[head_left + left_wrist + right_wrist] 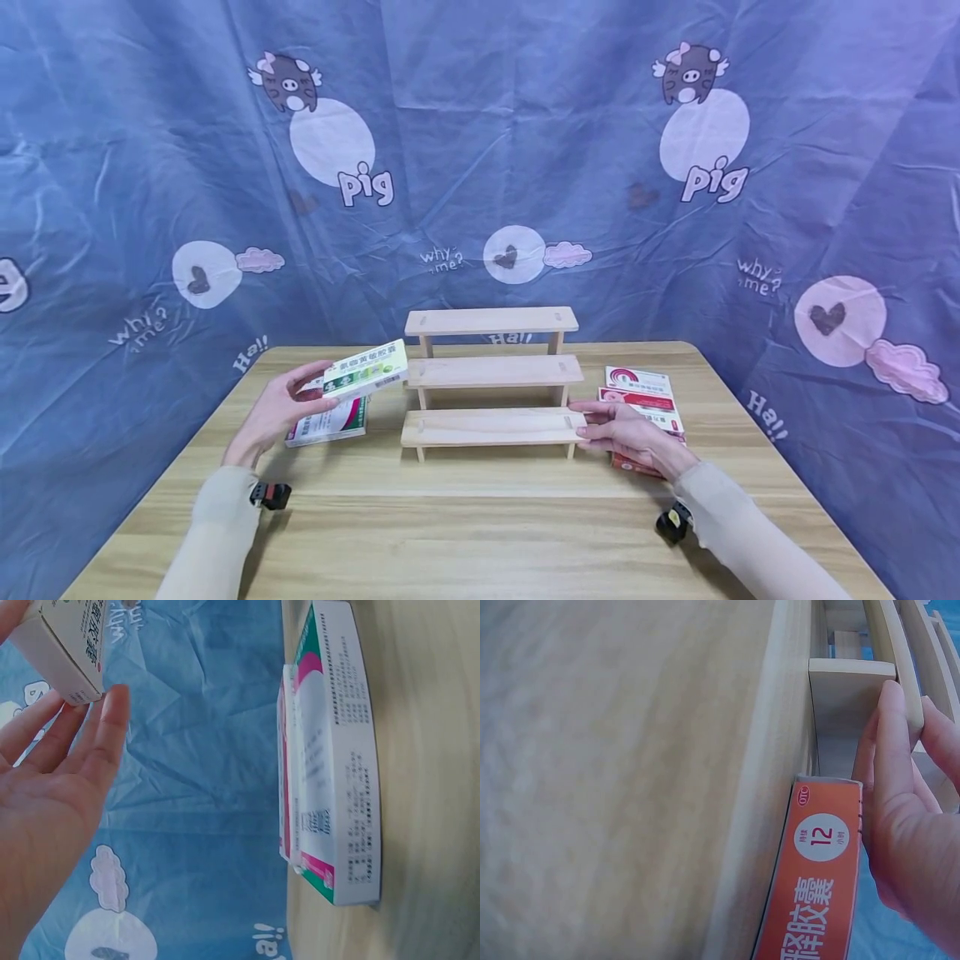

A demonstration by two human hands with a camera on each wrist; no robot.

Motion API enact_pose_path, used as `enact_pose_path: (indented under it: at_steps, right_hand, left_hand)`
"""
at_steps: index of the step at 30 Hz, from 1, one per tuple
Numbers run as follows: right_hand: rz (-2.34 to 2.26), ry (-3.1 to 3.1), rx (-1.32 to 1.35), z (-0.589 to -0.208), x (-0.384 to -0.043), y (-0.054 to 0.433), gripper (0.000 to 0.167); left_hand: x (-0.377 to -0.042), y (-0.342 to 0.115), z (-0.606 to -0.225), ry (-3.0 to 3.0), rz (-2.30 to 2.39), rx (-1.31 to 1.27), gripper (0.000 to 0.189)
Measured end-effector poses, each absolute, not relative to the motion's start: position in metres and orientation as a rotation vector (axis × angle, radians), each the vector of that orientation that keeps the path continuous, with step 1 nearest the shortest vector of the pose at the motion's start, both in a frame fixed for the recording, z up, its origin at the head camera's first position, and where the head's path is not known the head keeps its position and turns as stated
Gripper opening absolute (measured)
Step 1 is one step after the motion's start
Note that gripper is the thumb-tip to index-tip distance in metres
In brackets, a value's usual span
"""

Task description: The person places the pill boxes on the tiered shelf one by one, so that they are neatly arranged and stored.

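Note:
My left hand (277, 408) holds a white and green medicine box (367, 371) above the left side of the table, level with the wooden shelf's middle tier. In the left wrist view, the box (64, 645) sits at the fingertips, tilted. Below that hand lie other medicine boxes (330, 425) with green and magenta trim. My right hand (630, 435) pinches the right end of the lowest tier of the three-tier wooden shelf (491, 427). The right wrist view shows the thumb and fingers on either side of that board (900, 675).
Red and white medicine boxes (641, 400) lie to the shelf's right, partly behind my right hand. An orange box (817, 862) is close under that hand. Behind the wooden table (465, 542) hangs a blue printed cloth (480, 167), which also runs along both sides.

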State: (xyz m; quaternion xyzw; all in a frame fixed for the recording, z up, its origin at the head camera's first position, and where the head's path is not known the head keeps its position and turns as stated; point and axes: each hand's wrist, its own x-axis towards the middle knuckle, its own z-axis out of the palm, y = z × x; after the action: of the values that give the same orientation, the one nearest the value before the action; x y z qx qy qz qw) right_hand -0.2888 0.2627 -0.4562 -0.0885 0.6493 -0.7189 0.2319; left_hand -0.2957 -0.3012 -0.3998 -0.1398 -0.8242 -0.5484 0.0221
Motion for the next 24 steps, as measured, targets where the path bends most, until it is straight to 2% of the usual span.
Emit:
enact_pose_path:
  at_steps: [10, 19, 24]
  right_hand:
    - [-1.978, 1.783, -0.238, -0.456, -0.288, 0.261, 0.057]
    - [-1.975, 1.776, -0.256, -0.454, -0.285, 0.262, 0.058]
    - [-1.976, 1.786, -0.198, -0.452, -0.285, 0.261, 0.058]
  left_hand:
    - [-0.302, -0.292, -0.390, -2.538, -1.729, -0.478, 0.082]
    - [-0.308, -0.279, -0.378, -2.482, -1.721, -0.621, 0.073]
    - [-0.309, -0.270, -0.370, -2.525, -1.683, -0.611, 0.074]
